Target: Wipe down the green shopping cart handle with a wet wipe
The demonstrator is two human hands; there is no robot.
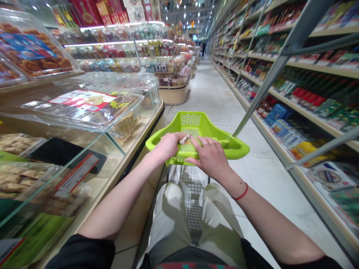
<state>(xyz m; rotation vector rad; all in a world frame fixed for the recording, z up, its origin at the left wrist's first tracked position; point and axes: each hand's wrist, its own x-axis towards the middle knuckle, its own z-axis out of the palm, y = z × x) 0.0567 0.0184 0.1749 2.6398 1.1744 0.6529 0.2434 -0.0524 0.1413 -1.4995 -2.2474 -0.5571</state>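
A lime-green shopping cart (196, 118) with a perforated basket is straight in front of me. My left hand (169, 145) is closed over the left part of its near rim, fingers pointing right. My right hand (212, 156) lies over the right part of the rim, fingers spread and thumb stretched left. Between the hands, at the near end of the basket, is a small crumpled white-and-brown thing (185, 139), its kind unclear. My right index fingertip is close to it or touching it. The undersides of both hands are hidden.
At left, close to the cart, a glass-edged display counter (140, 149) holds clear plastic food boxes (92, 101). Tall shelves (316, 123) of packaged goods line the right, with a slanted grey metal frame (263, 89) before them. A tiled aisle (200, 86) runs ahead to a distant person (203, 48).
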